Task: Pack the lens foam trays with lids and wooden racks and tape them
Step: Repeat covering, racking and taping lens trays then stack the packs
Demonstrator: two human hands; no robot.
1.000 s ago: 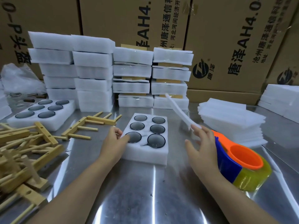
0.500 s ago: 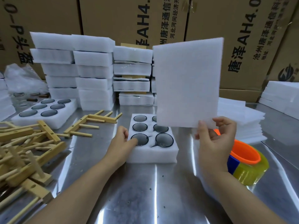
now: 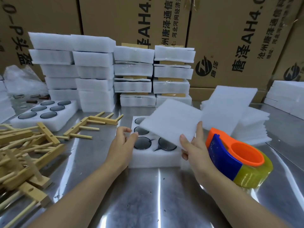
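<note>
A white foam tray [image 3: 153, 157] with dark round lenses lies on the steel table in front of me. My right hand [image 3: 193, 147] pinches the near corner of a thin white foam lid [image 3: 171, 120], which hangs tilted over the tray's right half and hides some lenses. My left hand [image 3: 122, 142] is at the tray's left edge, fingers loosely curled and reaching toward the lid's left corner, holding nothing. Wooden racks [image 3: 24, 145] lie in a heap at the left, with one rack [image 3: 93, 124] loose beside the tray. An orange and blue tape dispenser [image 3: 236, 157] stands just right of my right hand.
Stacks of packed foam trays [image 3: 133, 74] stand behind the tray, against cardboard boxes [image 3: 230, 38]. A pile of spare lids [image 3: 233, 112] sits at the back right. Another open lens tray [image 3: 44, 114] lies at the left, a plastic bag [image 3: 21, 81] beyond it.
My right hand has swung the lid down from upright to a low tilt over the tray. My left hand has lifted off the tray's edge toward the lid.
</note>
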